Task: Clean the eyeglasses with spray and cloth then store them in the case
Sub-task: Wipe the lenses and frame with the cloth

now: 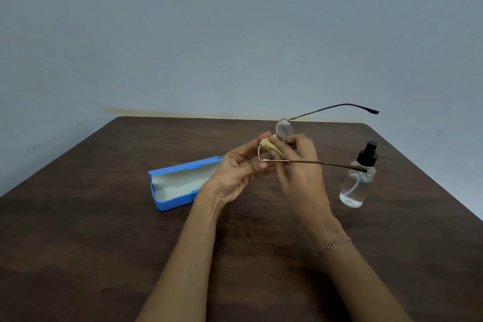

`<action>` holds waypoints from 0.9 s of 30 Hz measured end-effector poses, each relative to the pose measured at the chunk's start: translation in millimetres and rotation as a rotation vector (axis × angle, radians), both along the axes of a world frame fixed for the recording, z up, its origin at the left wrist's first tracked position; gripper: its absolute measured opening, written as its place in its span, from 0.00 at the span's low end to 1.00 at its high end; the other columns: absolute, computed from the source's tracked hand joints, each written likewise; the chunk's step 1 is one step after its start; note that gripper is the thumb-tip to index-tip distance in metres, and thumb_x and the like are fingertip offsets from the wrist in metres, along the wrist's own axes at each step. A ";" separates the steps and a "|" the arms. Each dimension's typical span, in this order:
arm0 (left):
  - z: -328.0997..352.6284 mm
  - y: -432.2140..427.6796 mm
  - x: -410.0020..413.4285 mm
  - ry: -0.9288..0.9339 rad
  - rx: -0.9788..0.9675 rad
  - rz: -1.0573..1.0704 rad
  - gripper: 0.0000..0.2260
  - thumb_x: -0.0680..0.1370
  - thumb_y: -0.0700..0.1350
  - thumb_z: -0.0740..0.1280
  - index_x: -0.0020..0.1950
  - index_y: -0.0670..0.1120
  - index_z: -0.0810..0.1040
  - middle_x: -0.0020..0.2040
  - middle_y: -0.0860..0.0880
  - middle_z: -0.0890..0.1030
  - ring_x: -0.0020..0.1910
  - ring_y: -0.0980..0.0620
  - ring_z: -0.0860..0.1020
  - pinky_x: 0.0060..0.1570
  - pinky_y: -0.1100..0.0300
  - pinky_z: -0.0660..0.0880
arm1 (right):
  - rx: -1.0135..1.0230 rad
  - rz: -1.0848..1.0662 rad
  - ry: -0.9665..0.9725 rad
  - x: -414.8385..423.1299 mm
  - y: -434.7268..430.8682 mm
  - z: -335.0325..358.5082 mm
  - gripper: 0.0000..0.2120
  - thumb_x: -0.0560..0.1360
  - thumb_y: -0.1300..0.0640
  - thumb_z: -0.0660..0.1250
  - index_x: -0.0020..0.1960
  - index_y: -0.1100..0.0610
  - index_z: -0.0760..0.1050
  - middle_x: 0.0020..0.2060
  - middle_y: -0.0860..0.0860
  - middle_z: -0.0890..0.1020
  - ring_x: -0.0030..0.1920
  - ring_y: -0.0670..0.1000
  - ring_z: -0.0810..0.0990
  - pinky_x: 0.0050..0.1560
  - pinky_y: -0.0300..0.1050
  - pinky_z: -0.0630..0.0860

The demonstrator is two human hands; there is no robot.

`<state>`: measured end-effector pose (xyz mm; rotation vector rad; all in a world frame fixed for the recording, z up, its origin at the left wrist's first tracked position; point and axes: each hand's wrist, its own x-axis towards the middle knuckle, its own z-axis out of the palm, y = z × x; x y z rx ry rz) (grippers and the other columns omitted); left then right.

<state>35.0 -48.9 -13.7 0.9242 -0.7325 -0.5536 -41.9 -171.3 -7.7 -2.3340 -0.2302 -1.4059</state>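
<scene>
Thin metal-framed eyeglasses (285, 128) with both temples unfolded are held above the table, temples pointing right. My left hand (240, 172) pinches the frame at the near lens and hinge. My right hand (300, 164) pinches a small yellow cloth (269, 146) against the near lens. The far lens sticks up above the fingers. A blue eyeglass case (177, 183) lies open on the table to the left, its pale lining showing. A clear spray bottle (358, 180) with a black nozzle stands upright to the right.
A dark brown wooden table (104, 243) fills the lower view; its far edge meets a grey-blue wall (235, 34). A beaded bracelet (334, 244) is on my right wrist.
</scene>
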 end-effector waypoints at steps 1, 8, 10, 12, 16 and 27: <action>0.5 0.5 -0.2 0.002 -0.001 0.004 0.23 0.62 0.38 0.75 0.55 0.52 0.83 0.52 0.52 0.84 0.51 0.55 0.82 0.46 0.62 0.79 | -0.006 -0.014 0.005 0.0 1.1 -0.2 0.16 0.76 0.59 0.60 0.60 0.62 0.77 0.51 0.50 0.69 0.51 0.51 0.72 0.50 0.39 0.72; -1.8 3.0 5.6 0.005 -0.004 0.041 0.27 0.58 0.45 0.81 0.56 0.52 0.82 0.49 0.50 0.85 0.47 0.54 0.83 0.45 0.63 0.79 | -0.021 -0.034 0.009 -2.4 3.4 0.0 0.13 0.73 0.60 0.62 0.55 0.62 0.79 0.45 0.55 0.78 0.47 0.50 0.75 0.48 0.37 0.71; -2.3 2.1 4.8 0.014 0.010 0.022 0.27 0.58 0.45 0.81 0.56 0.51 0.82 0.50 0.51 0.84 0.48 0.54 0.83 0.46 0.62 0.79 | -0.024 -0.008 0.003 -2.3 2.7 0.0 0.13 0.74 0.62 0.63 0.56 0.62 0.79 0.47 0.55 0.78 0.49 0.49 0.73 0.51 0.35 0.69; -2.8 1.0 3.6 0.017 0.023 0.013 0.27 0.57 0.46 0.82 0.55 0.51 0.83 0.50 0.51 0.84 0.49 0.55 0.82 0.46 0.62 0.79 | -0.007 0.030 -0.003 -2.4 3.6 0.0 0.13 0.72 0.66 0.66 0.56 0.63 0.79 0.48 0.55 0.78 0.51 0.48 0.73 0.54 0.33 0.69; -0.7 2.5 3.9 0.020 -0.020 0.047 0.27 0.55 0.47 0.83 0.53 0.51 0.84 0.46 0.51 0.85 0.46 0.56 0.82 0.45 0.63 0.79 | 0.050 0.148 -0.003 -5.0 2.1 1.7 0.10 0.71 0.65 0.71 0.52 0.61 0.81 0.48 0.53 0.80 0.50 0.47 0.78 0.56 0.37 0.75; 0.8 2.0 2.8 0.027 -0.034 0.053 0.27 0.54 0.50 0.83 0.52 0.50 0.84 0.46 0.51 0.85 0.43 0.56 0.83 0.44 0.63 0.79 | 0.061 0.142 0.021 -5.7 5.0 2.0 0.13 0.73 0.67 0.67 0.56 0.61 0.79 0.51 0.54 0.78 0.53 0.50 0.76 0.57 0.32 0.71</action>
